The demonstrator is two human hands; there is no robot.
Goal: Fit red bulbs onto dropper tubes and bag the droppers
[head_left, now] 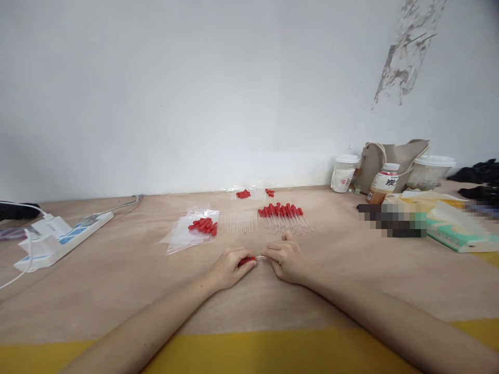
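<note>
Fingers of the left hand (230,267) grip a red bulb (247,261), and those of the right hand (287,261) pinch the clear tube (259,257) joining it, between the hands over the bench (234,309). Skewed or excessive pressure could bend the tube or make it slip loose. On the bottle (384,182) "炭" is legible; the white-lidded cup (343,175) bears a red mark too small to read.

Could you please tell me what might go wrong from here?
The left hand holds a red bulb; the thin tube between it and the right hand might snap if bent. The right hand also sits close to the red-topped droppers, so it could knock them out of line.
</note>
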